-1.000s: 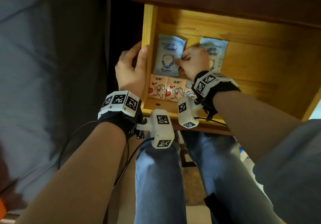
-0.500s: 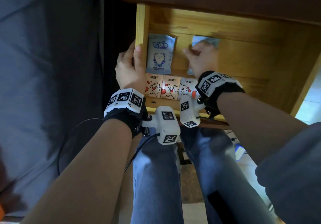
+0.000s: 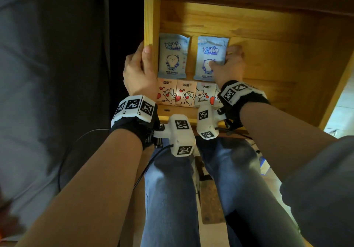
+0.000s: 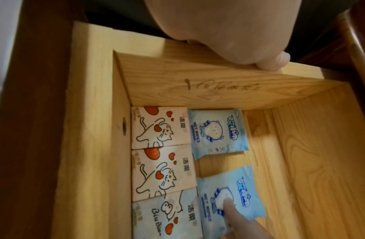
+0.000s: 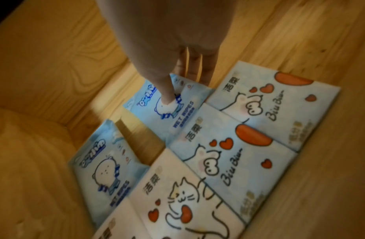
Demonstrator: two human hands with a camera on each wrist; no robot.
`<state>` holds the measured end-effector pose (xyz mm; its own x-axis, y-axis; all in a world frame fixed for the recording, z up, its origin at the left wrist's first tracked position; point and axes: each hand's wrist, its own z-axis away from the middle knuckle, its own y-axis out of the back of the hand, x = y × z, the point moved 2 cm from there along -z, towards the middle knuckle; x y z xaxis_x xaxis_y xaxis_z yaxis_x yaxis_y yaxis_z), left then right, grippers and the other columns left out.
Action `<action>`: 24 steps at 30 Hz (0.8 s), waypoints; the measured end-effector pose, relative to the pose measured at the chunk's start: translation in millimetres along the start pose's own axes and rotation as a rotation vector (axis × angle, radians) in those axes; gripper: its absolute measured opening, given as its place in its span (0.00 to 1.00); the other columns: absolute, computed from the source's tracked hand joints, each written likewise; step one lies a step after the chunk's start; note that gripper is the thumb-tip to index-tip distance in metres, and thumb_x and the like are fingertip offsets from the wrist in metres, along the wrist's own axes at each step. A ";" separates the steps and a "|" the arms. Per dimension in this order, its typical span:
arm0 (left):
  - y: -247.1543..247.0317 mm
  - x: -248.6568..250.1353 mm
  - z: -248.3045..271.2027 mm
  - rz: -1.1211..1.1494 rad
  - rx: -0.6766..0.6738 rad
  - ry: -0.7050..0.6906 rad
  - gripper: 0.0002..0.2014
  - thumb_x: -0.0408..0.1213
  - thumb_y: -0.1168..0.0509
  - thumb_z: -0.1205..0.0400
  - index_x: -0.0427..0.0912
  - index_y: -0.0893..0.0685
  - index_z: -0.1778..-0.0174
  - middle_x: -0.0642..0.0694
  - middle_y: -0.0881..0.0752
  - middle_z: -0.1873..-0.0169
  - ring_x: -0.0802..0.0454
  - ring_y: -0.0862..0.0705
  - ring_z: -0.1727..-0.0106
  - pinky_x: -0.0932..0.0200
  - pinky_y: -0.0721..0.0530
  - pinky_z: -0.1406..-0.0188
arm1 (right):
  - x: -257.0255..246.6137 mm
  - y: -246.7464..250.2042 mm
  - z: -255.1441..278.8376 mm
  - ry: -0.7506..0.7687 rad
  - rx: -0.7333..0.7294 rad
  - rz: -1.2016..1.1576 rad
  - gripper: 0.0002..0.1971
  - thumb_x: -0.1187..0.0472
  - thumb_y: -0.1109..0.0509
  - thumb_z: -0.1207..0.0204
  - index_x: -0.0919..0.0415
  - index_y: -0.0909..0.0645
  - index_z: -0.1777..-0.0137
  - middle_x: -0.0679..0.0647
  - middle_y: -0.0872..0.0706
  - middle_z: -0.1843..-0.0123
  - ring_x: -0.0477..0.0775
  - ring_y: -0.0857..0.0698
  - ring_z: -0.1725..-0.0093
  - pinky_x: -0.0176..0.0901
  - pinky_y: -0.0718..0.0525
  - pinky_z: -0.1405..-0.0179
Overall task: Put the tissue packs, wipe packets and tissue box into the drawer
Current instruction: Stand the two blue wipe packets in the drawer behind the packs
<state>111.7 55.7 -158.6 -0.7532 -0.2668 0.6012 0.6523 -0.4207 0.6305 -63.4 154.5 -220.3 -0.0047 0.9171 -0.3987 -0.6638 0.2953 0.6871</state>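
The right hand (image 5: 157,40) reaches down into the wooden drawer (image 5: 55,53). Its thumb (image 5: 167,95) presses on a blue wipe packet (image 5: 167,110) with a white cartoon face. The other fingers (image 5: 195,67) rest at the far edge of that packet. A second blue wipe packet (image 5: 108,168) lies near it, with a gap of bare wood between them. Next to the packets is a row of tissue packs, side by side and touching. Two are pale blue with red hearts (image 5: 269,111) (image 5: 234,161). The next tissue pack (image 5: 181,203) is cream with a cat holding a heart. One more pack (image 5: 112,229) peeks in at the bottom edge.
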 end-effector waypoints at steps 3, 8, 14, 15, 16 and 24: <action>0.1 0.1 0.0 -0.001 0.000 -0.004 0.19 0.47 0.50 0.14 0.48 0.25 0.29 0.41 0.21 0.35 0.50 0.22 0.36 0.64 0.31 0.44 | -3.6 -3.5 3.2 0.011 -0.011 0.025 0.24 0.61 0.22 0.33 0.64 0.27 0.40 0.58 0.19 0.38 0.56 0.16 0.41 0.37 0.16 0.57; 0.1 0.0 0.1 -0.007 0.001 -0.013 0.19 0.47 0.50 0.14 0.48 0.25 0.29 0.40 0.20 0.37 0.52 0.21 0.39 0.63 0.30 0.46 | -6.0 0.9 7.4 0.015 -0.026 0.068 0.18 0.55 0.22 0.33 0.62 0.22 0.48 0.54 0.13 0.45 0.49 0.16 0.53 0.37 0.20 0.60; 0.0 -0.9 -0.7 0.000 0.007 -0.019 0.20 0.48 0.50 0.14 0.48 0.25 0.30 0.40 0.20 0.37 0.53 0.21 0.40 0.61 0.28 0.45 | -10.7 2.7 9.9 -0.011 -0.055 0.100 0.19 0.50 0.23 0.33 0.62 0.20 0.48 0.54 0.12 0.46 0.46 0.21 0.58 0.30 0.33 0.77; -0.2 -1.2 -0.8 0.002 0.005 -0.018 0.20 0.49 0.50 0.14 0.49 0.25 0.29 0.41 0.20 0.37 0.54 0.22 0.41 0.61 0.28 0.45 | -11.5 2.6 10.1 -0.014 -0.055 0.102 0.20 0.50 0.22 0.33 0.62 0.19 0.48 0.54 0.12 0.46 0.45 0.22 0.58 0.29 0.35 0.78; -0.3 -1.3 -0.8 0.004 0.005 -0.015 0.20 0.49 0.50 0.14 0.49 0.25 0.29 0.41 0.20 0.37 0.54 0.22 0.41 0.61 0.28 0.44 | -11.4 2.3 9.7 -0.018 -0.061 0.101 0.20 0.49 0.22 0.33 0.62 0.19 0.48 0.54 0.12 0.45 0.45 0.22 0.58 0.28 0.36 0.79; -1.3 -0.1 -1.8 0.016 0.005 0.016 0.21 0.50 0.50 0.15 0.49 0.25 0.30 0.44 0.18 0.36 0.53 0.20 0.38 0.61 0.27 0.42 | -8.3 8.9 10.6 -0.003 -0.165 0.072 0.17 0.53 0.24 0.30 0.63 0.18 0.47 0.51 0.14 0.49 0.41 0.22 0.60 0.26 0.29 0.74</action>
<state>110.8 54.7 -160.3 -0.7437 -0.2877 0.6035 0.6650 -0.4115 0.6232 -61.3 152.3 -204.5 -0.0549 0.9351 -0.3501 -0.7758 0.1808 0.6045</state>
